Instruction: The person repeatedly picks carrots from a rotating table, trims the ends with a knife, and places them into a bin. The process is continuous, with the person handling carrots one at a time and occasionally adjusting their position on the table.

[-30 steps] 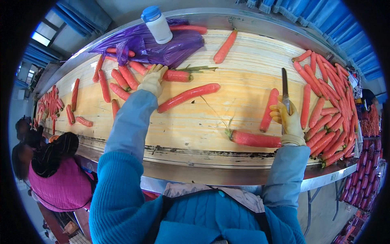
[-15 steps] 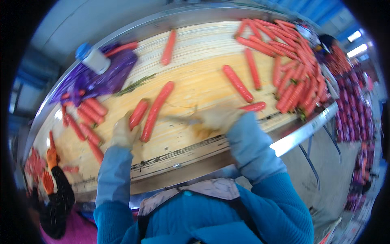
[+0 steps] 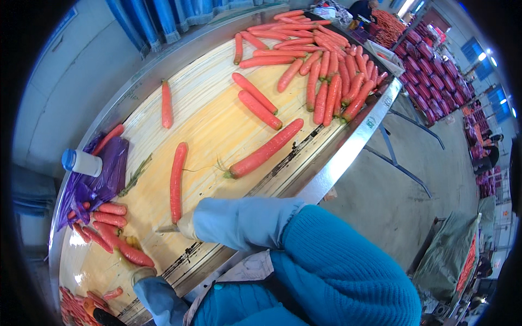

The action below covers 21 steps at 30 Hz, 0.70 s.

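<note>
Both hands have shifted leftward along the counter (image 3: 212,103) since the earlier frame: in the head view, the left hand (image 3: 128,264) looks curled round a carrot (image 3: 137,254) near the purple bag (image 3: 113,163), while the right hand (image 3: 187,225), partly sleeve-hidden, grips a knife (image 3: 166,229). Handling that carrot seems the current step, calling for the blade kept clear of the left fingers.

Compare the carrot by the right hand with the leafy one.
The leafy carrot has green wisps; the carrot by the right hand shows none at its upper end. The leafy carrot slants across the picture; the other runs nearly up-and-down. Both are orange-red, on the table.
</note>
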### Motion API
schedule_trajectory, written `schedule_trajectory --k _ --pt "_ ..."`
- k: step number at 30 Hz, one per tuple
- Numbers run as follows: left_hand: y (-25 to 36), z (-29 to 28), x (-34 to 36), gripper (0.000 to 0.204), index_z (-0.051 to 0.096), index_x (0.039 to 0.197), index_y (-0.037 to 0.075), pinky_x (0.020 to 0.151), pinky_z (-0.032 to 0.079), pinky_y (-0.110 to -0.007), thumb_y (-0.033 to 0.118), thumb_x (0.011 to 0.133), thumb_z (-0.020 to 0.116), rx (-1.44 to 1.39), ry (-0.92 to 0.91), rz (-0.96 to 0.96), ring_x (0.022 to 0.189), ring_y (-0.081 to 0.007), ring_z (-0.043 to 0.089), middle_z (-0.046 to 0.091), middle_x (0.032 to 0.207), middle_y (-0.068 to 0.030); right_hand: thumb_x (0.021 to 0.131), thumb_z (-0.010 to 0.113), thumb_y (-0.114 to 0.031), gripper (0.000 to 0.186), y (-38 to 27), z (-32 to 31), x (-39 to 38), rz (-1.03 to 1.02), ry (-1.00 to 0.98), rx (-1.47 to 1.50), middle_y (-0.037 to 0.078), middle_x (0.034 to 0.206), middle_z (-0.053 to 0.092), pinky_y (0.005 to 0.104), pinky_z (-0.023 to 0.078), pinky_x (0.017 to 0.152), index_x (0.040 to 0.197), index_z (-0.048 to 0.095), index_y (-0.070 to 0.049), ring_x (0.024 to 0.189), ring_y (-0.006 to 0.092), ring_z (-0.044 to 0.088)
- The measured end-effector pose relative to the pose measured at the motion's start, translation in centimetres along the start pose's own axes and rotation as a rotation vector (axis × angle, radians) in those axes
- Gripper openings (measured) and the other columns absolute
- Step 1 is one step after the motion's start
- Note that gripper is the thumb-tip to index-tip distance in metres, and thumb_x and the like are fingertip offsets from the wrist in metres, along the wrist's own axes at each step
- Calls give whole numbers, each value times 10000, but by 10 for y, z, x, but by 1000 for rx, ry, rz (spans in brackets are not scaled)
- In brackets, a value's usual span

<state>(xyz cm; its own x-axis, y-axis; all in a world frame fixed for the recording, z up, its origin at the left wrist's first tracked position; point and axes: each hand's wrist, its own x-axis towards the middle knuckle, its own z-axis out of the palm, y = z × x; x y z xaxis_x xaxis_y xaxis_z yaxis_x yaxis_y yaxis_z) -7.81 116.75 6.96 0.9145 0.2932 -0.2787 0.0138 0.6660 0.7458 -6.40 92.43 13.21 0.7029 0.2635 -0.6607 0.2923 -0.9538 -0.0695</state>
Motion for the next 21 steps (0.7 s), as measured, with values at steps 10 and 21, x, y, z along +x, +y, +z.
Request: schedule_trajectory --k 10,21 --pt "46 94 40 736 434 1506 97 998 429 -380 597 977 539 1 -87 149 1161 -215 533 573 1324 -73 1013 508 -285 307 267 -9 48 85 467 581 172 946 708 439 527 755 1151 660 -56 838 292 676" --pt "9 121 0 797 440 1489 85 1097 371 -486 658 944 544 -162 -249 -43 1292 -295 482 530 1408 -134 964 545 -260 398 454 -19 -11 532 730 197 267 1032 715 494 551 881 1297 609 -53 985 426 702"
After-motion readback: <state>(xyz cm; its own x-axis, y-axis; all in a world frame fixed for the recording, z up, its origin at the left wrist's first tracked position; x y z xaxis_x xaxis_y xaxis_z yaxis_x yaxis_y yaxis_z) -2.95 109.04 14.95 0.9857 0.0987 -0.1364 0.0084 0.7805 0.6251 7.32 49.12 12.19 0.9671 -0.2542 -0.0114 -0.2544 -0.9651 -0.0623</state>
